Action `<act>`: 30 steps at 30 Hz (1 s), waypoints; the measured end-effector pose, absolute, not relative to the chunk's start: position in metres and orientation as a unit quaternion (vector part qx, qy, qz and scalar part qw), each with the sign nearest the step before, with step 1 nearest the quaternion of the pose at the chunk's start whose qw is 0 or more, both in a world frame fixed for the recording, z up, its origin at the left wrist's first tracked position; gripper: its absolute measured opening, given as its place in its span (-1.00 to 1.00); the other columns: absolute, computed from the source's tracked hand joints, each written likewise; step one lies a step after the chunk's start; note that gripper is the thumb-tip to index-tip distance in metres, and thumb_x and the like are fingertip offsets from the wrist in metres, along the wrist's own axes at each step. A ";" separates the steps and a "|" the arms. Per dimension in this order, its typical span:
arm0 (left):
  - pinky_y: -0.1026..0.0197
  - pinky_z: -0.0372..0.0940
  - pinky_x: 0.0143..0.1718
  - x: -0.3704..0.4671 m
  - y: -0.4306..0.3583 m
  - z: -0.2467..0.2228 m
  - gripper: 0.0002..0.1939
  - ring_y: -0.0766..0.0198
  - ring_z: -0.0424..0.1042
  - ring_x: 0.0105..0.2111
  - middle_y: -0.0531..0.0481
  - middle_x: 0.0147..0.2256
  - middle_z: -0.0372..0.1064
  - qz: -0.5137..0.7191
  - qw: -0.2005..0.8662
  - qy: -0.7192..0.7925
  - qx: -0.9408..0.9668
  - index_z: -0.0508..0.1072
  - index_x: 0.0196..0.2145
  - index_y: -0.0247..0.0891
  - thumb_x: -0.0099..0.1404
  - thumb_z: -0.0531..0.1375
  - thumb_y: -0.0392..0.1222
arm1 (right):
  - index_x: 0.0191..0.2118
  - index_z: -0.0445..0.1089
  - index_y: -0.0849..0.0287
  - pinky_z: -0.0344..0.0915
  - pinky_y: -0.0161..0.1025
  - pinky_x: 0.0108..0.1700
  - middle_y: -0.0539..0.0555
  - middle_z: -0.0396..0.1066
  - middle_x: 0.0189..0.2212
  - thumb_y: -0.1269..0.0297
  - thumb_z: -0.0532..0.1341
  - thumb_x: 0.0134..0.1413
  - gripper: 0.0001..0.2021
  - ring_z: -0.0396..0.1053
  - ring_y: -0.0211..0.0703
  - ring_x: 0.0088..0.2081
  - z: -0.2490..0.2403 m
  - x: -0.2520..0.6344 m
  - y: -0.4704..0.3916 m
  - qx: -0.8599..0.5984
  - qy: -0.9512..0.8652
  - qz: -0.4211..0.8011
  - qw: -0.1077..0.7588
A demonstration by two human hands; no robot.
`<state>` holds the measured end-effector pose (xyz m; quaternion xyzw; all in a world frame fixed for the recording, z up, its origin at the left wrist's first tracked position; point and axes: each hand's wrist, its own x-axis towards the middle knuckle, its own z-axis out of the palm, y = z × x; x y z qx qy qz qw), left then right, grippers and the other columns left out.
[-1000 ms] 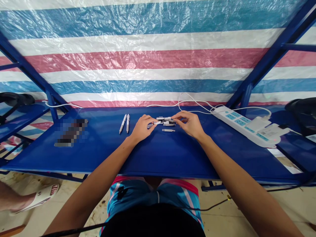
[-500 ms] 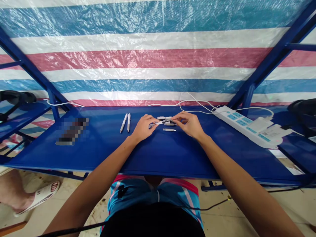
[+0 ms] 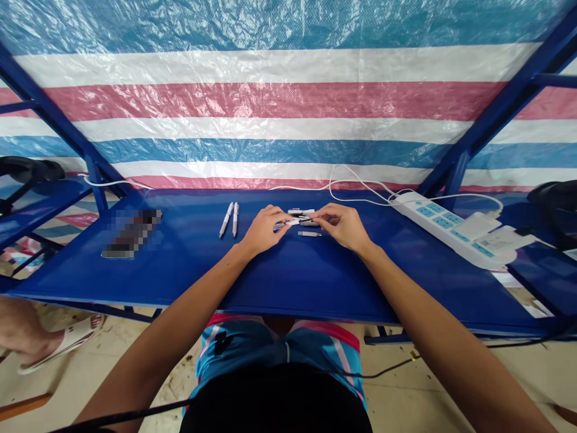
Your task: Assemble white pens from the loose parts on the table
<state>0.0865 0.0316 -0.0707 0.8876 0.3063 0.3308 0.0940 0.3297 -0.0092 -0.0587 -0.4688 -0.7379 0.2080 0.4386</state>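
Observation:
Over the middle of the blue table, my left hand [image 3: 267,230] pinches a white pen barrel [image 3: 293,222] between thumb and fingers. Facing it, my right hand [image 3: 343,226] is closed on a thin dark pen refill [image 3: 308,219], whose end meets or lies close to the barrel; I cannot tell if it is inside. Under and behind the fingertips lie more white pen parts [image 3: 301,212], partly hidden. A short pen piece with a pointed tip [image 3: 309,234] rests nearer to me. Two white pens [image 3: 226,220] [image 3: 235,219] lie side by side left of my left hand.
A white power strip [image 3: 451,228] with plugged-in adapters sits on the right of the blue table [image 3: 189,276], its white cable [image 3: 356,198] looping along the back. A blurred-out dark object [image 3: 131,234] lies at left. Behind hangs a striped plastic sheet [image 3: 270,102]. Another person's sandaled foot [image 3: 63,343] shows lower left.
My view has shifted slightly. More of the dark refill now shows between my hands, against the white barrel. Both hands keep nearly the same place, and the loose pens have not moved.

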 end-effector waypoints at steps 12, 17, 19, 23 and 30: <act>0.03 0.36 -0.06 0.087 0.030 -0.068 -0.79 0.08 0.45 -0.19 -0.11 -0.26 0.51 0.327 0.090 0.298 0.892 0.57 -0.13 -0.22 0.47 0.13 -0.17 | -0.31 0.63 0.14 0.32 -0.19 -0.45 0.13 0.58 -0.38 -0.25 0.31 0.09 -0.52 0.36 -0.20 -0.54 -0.057 0.326 -0.009 -0.454 -0.713 0.242 0.477; 0.05 0.35 -0.04 0.085 0.029 -0.068 -0.82 0.09 0.44 -0.17 -0.09 -0.26 0.51 0.344 0.098 0.319 0.878 0.51 -0.16 -0.22 0.48 0.10 -0.17 | -0.25 0.61 0.14 0.30 -0.20 -0.41 0.08 0.55 -0.43 -0.17 0.25 0.20 -0.56 0.37 -0.16 -0.51 -0.049 0.336 -0.012 -0.491 -0.705 0.205 0.469; 0.06 0.35 -0.05 0.084 0.031 -0.068 -0.83 0.09 0.44 -0.17 -0.08 -0.25 0.51 0.354 0.100 0.327 0.870 0.48 -0.17 -0.22 0.48 0.10 -0.18 | -0.30 0.59 0.15 0.29 -0.21 -0.39 0.07 0.52 -0.47 -0.11 0.25 0.22 -0.60 0.37 -0.16 -0.49 -0.048 0.340 -0.012 -0.501 -0.719 0.181 0.446; 0.08 0.35 -0.07 0.083 0.033 -0.069 -0.86 0.10 0.43 -0.19 -0.06 -0.28 0.49 0.369 0.098 0.339 0.860 0.46 -0.18 -0.21 0.47 0.11 -0.19 | -0.30 0.59 0.12 0.26 -0.24 -0.37 0.04 0.50 -0.50 0.08 0.32 0.16 -0.78 0.38 -0.16 -0.47 -0.050 0.339 -0.011 -0.487 -0.796 0.152 0.326; 0.05 0.34 -0.02 0.083 0.034 -0.068 -0.88 0.09 0.43 -0.16 -0.06 -0.25 0.50 0.385 0.087 0.355 0.847 0.47 -0.17 -0.19 0.45 0.12 -0.19 | -0.20 0.59 0.10 0.30 -0.23 -0.26 0.09 0.55 -0.33 0.29 0.35 0.14 -0.89 0.43 -0.12 -0.35 -0.056 0.324 -0.011 -0.444 -0.860 0.102 0.228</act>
